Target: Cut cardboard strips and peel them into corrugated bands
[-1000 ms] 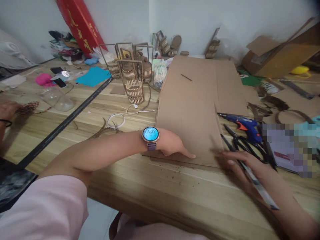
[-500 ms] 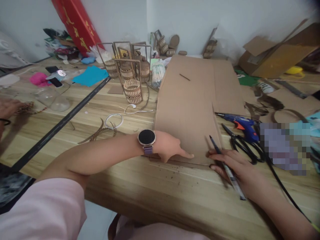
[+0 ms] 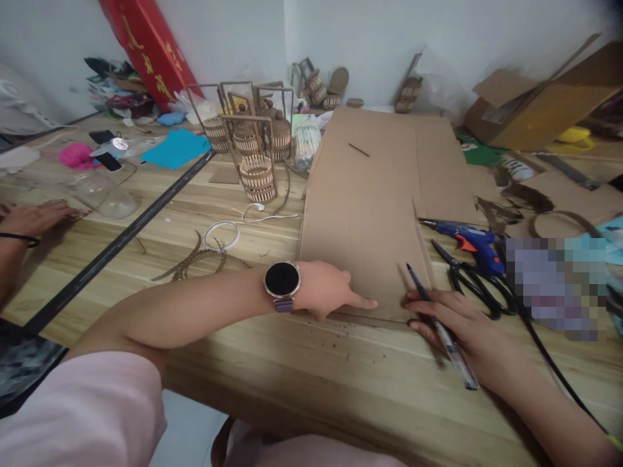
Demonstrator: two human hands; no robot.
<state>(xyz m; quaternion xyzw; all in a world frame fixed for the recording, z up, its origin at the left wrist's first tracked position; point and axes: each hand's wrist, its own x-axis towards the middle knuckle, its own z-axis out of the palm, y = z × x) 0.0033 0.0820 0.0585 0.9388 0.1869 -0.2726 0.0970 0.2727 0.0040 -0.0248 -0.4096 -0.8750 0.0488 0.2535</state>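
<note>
Slatted baskets with tall rectangular handles stand in a group toward the rear of the desk. A white ring lies flat nearer the front edge. A bright blue sheet is located left of the baskets; a pink bundle is located farther left. At the right side, a blue glue gun lies just beside black-handled scissors. An open carton occupies the right rear. A red panel with yellow characters is positioned at the left rear, tilted.

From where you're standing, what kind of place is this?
Probably a small craft workshop: a wooden worktable holds a blue glue gun, black-handled scissors and several little slatted baskets.
</note>
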